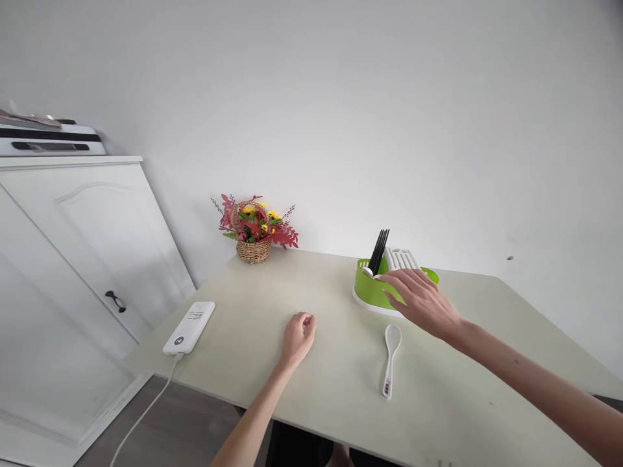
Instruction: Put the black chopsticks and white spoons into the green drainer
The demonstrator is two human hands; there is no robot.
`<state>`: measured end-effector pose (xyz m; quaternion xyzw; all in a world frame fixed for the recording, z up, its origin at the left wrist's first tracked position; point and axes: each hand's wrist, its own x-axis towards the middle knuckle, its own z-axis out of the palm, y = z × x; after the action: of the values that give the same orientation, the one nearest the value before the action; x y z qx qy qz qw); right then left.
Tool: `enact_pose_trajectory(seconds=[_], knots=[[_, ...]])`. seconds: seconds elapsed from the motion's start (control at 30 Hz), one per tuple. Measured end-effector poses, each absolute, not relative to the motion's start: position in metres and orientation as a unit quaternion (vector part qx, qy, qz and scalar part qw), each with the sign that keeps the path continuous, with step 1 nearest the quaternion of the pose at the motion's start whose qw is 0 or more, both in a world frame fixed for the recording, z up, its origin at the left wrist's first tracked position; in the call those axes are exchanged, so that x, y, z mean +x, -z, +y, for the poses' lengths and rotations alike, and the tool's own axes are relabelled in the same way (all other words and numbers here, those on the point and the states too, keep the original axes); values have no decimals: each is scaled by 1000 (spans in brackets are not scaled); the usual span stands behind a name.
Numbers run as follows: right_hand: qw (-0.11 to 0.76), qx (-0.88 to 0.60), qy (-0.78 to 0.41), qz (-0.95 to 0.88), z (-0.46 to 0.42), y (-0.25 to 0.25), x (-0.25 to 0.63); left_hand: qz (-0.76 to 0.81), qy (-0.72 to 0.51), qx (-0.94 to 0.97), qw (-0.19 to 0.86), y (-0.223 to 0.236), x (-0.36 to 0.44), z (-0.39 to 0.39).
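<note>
My right hand (pixel 421 299) is stretched out with its fingers extended, in front of a green cutlery holder (pixel 366 288) on a white base. It covers part of the holder, and I cannot tell whether it touches it. Black chopsticks (pixel 378 253) and white spoon ends (pixel 367 272) stand in the holder's left part, beside a white slotted piece (pixel 402 258). Nearer to me, a white spoon (pixel 390 353) lies on the table, bowl end away from me. My left hand (pixel 298 336) rests on the table left of the spoon, fingers curled in, with nothing visible in them.
On the pale table (pixel 335 363), a white power bank (pixel 189 327) with a cable (pixel 146 415) lies near the left edge. A wicker basket (pixel 254 250) of artificial flowers stands by the wall. A white cabinet (pixel 92 240) is at the left, with a printer-like device (pixel 51 141) on top.
</note>
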<state>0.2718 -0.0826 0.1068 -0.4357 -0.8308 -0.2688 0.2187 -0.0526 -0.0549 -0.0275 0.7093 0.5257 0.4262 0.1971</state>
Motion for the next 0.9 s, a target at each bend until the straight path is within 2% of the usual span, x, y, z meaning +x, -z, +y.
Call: enact_pose_trajectory(seconds=[0.1, 0.3, 0.43, 0.63, 0.9], knots=[[215, -401, 261, -851, -101, -94, 297, 525, -427, 709, 198, 26, -52, -55], [58, -430, 192, -880, -116, -43, 319, 528, -423, 708, 203, 22, -52, -55], [10, -420, 182, -889, -116, -9, 317, 532, -420, 704, 213, 20, -52, -55], [33, -409, 113, -905, -107, 9, 301, 531, -414, 711, 201, 19, -52, -55], [95, -452, -10, -887, -101, -8, 282, 535, -415, 711, 190, 19, -51, -55]])
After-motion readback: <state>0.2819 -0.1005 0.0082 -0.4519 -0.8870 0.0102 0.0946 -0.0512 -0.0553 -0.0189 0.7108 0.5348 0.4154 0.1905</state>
